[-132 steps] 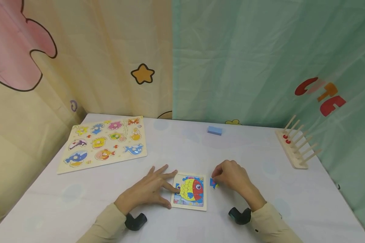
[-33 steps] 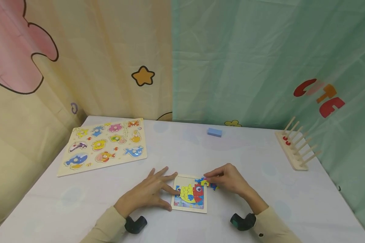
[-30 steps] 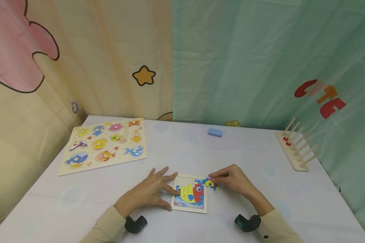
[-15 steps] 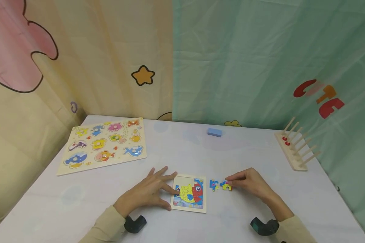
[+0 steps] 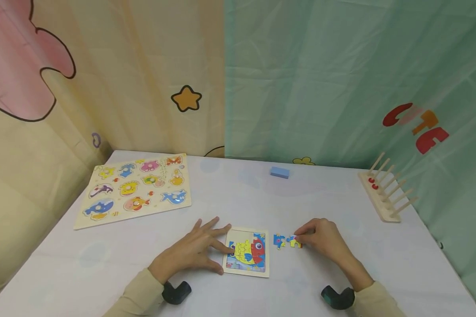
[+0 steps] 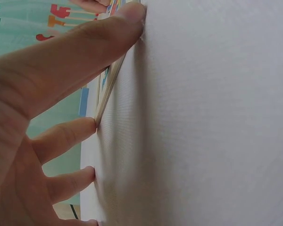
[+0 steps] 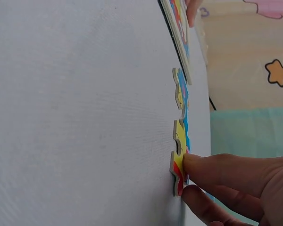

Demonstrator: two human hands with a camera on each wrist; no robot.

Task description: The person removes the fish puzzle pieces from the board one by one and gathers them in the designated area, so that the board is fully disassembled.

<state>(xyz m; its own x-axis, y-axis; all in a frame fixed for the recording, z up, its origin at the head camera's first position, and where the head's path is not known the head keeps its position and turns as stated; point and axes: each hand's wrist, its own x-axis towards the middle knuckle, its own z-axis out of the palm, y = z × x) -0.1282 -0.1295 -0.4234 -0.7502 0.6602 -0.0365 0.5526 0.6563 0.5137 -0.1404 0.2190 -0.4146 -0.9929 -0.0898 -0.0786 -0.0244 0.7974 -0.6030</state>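
Observation:
My left hand (image 5: 192,248) spreads over the left side of a small wooden jigsaw tray (image 5: 246,274), index fingertip on the picture and thumb at the near left corner. In the tray lies a yellow and red fish picture, with bare wood along its upper left. To the right, my right hand (image 5: 321,237) pinches a blue, yellow and red jigsaw piece (image 5: 294,242) low at the table. The right wrist view shows the thumb on this jigsaw piece (image 7: 178,165) and a fingertip by its edge. Another jigsaw piece (image 5: 279,241) lies between it and the tray.
A large peg puzzle board (image 5: 117,198) with sea animals lies at the back left. A blue block (image 5: 280,172) is near the rear edge. At right stands a wooden peg rack (image 5: 384,198) with red beads. Curtains hang behind the white table (image 5: 230,193).
A piece has left the tray's top row, baring wood there. My right hand carried it rightward from the tray's upper right corner to the table beside the other piece. My left hand stayed.

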